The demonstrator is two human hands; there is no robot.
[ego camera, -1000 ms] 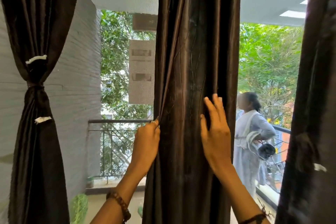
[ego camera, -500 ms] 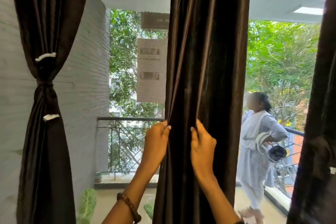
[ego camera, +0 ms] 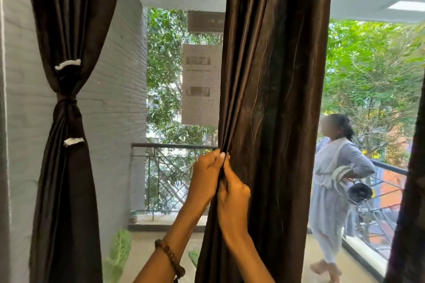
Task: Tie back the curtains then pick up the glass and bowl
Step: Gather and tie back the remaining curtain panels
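Both the left hand (ego camera: 205, 176) and right hand (ego camera: 232, 193) pinch the middle curtain's (ego camera: 276, 99) left folds. At nine o'clock hangs a tied curtain (ego camera: 66, 122); at three, a person (ego camera: 333, 167) by the railing (ego camera: 165, 146).

Right hand (ego camera: 233, 193) now beside left hand (ego camera: 207, 178), both bunching middle curtain's (ego camera: 276, 99) left edge.

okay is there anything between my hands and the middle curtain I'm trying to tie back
Nothing visible does. Both hands are already on the middle curtain: the left hand pinches its left edge, and the right hand grips the folds just below it. The left curtain hangs apart, already tied.
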